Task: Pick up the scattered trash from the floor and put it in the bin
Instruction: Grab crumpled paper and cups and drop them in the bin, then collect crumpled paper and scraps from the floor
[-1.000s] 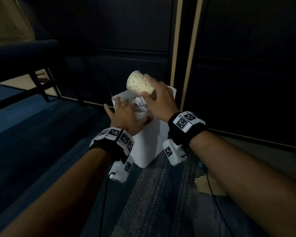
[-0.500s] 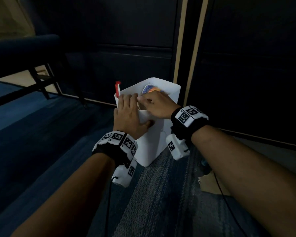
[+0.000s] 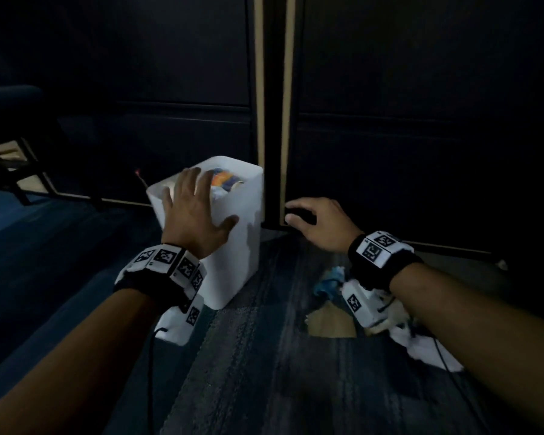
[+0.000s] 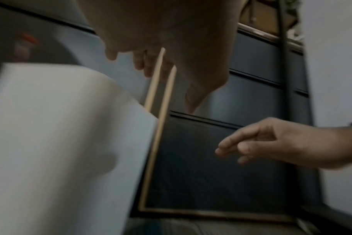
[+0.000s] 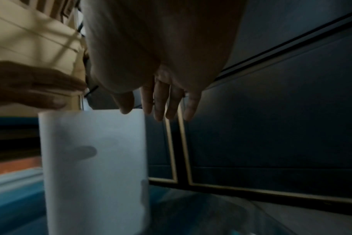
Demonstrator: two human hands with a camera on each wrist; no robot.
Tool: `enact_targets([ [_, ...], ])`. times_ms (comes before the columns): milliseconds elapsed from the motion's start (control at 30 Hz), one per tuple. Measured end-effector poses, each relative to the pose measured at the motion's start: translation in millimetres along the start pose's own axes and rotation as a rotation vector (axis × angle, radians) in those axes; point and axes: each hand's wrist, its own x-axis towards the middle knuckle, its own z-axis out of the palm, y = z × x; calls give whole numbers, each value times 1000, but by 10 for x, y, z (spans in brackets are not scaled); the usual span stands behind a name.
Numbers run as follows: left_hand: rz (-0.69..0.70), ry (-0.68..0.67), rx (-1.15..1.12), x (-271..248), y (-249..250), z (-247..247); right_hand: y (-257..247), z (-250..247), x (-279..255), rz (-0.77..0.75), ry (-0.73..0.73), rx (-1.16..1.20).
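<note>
A white bin (image 3: 236, 246) stands on the carpet against a dark cabinet, with colourful trash (image 3: 225, 180) showing at its top. My left hand (image 3: 195, 211) hovers flat over the bin's near rim, fingers spread, holding nothing. My right hand (image 3: 314, 221) hangs to the right of the bin with loosely curled fingers, empty. On the floor under my right wrist lie a blue crumpled scrap (image 3: 328, 279), a brown cardboard piece (image 3: 330, 321) and white crumpled paper (image 3: 427, 346). The wrist views show the bin (image 4: 60, 143) (image 5: 92, 167) and both empty hands (image 4: 151, 63) (image 5: 163, 103).
Dark cabinet doors (image 3: 421, 120) with tan trim fill the back. A chair frame (image 3: 16, 171) stands at far left. Grey and blue carpet (image 3: 264, 372) stretches toward me. A thin stick with a red tip (image 3: 140, 177) pokes up at the bin's left.
The paper cup left my right hand and went into the bin. Both hands have come off the bin; the right one swung out to the right and the left one lifted, fingers spread.
</note>
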Motion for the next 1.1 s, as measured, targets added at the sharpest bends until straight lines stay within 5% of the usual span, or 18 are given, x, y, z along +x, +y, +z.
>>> enact_targets([
  [167, 241, -45, -14, -210, 674, 330, 630, -454, -734, 207, -147, -50],
  [400, 258, -366, -81, -689, 1449, 1011, 1354, -674, -1705, 445, -281, -208],
  [700, 157, -830, 6, -1167, 1806, 1878, 1984, -492, -2440, 453, -450, -291],
  [1000, 0, -983, 106, -1363, 1858, 2278, 2242, -297, -2615, 537, -551, -350],
  [1100, -5, -936, 161, -1410, 1877, 2249, 2226, -275, -2612, 546, -576, -378],
])
